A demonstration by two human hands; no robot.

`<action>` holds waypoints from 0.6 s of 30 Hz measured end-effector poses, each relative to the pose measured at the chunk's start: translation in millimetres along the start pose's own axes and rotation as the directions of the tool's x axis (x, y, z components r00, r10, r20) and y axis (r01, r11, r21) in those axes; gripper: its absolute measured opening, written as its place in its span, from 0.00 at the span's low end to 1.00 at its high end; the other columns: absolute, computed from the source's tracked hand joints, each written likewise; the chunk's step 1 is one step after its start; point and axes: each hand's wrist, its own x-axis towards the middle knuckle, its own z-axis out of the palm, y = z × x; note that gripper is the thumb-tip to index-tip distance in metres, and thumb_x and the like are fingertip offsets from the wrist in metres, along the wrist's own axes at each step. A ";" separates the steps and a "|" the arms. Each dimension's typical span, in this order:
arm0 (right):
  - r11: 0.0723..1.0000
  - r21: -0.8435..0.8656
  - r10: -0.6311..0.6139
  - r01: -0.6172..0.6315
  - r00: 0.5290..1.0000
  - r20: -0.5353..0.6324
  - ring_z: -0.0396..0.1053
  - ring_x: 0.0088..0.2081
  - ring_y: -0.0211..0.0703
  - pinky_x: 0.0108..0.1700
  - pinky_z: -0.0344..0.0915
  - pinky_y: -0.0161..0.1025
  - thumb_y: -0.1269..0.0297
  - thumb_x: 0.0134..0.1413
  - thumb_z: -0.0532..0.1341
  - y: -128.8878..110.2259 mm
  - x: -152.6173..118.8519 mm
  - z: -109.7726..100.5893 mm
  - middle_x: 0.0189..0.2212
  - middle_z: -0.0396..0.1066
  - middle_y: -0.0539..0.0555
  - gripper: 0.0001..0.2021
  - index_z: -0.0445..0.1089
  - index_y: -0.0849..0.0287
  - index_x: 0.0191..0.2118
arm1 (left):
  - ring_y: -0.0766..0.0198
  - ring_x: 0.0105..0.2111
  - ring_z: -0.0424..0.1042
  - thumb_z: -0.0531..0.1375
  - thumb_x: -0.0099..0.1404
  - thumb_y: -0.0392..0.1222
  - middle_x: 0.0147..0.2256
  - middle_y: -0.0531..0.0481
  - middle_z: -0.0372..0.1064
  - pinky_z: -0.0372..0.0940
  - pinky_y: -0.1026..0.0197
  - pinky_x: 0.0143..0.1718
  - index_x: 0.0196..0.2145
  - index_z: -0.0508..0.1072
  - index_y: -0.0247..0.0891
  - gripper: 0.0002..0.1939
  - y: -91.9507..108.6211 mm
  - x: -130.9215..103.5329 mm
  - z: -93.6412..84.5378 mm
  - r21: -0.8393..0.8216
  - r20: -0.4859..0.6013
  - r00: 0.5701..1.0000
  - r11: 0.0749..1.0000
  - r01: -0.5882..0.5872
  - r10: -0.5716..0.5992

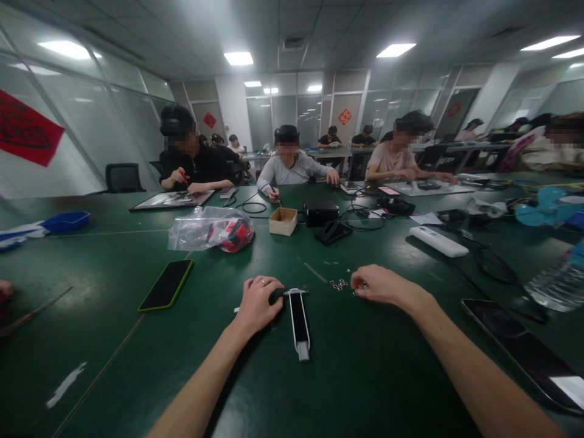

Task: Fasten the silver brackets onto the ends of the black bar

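In front of me lies a narrow white-framed black device (pixel 299 322) with a thin metal crossbar at its far end and a grey tab at its near end. My left hand (pixel 261 303) is beside it, palm down, its fingers curled and closed at the crossbar's left end. To the right sits a small cluster of metal nuts or rings (pixel 339 284), several of them loose on the table. Just right of that cluster, my right hand (pixel 381 283) rests with its fingertips pinched together at the tabletop. Whatever is between those fingertips is too small to make out.
On the green table (pixel 182 371) are a green-edged phone (pixel 166 285), a bag with red and black parts (pixel 212 231), a small box (pixel 283 221), a white oblong device (pixel 438 241), a dark phone (pixel 515 340) and a bottle (pixel 554 281). Other people work opposite.
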 end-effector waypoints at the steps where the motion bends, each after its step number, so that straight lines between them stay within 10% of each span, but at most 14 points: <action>1: 1.000 -0.005 0.010 -0.010 1.000 0.008 0.69 0.35 0.45 0.33 0.61 0.38 0.69 0.47 0.59 -2.5 -0.6 0.3 0.35 0.72 0.54 0.07 0.73 0.55 0.33 | 0.57 0.47 0.64 0.57 0.58 0.38 0.44 0.50 0.70 0.52 0.51 0.49 0.38 0.73 0.44 0.10 -0.5 0.1 0.8 -0.006 -0.004 1.000 1.000 0.000 0.000; 18: 0.989 -0.110 0.102 -0.102 0.995 -0.003 0.70 0.31 0.46 0.28 0.61 0.38 0.72 0.50 0.55 -23.0 2.9 15.3 0.31 0.71 0.60 0.06 0.69 0.63 0.30 | 0.60 0.43 0.69 0.56 0.60 0.36 0.39 0.50 0.73 0.59 0.56 0.49 0.34 0.73 0.40 0.06 -2.9 0.8 6.7 -0.085 -0.002 0.999 0.996 -0.042 0.042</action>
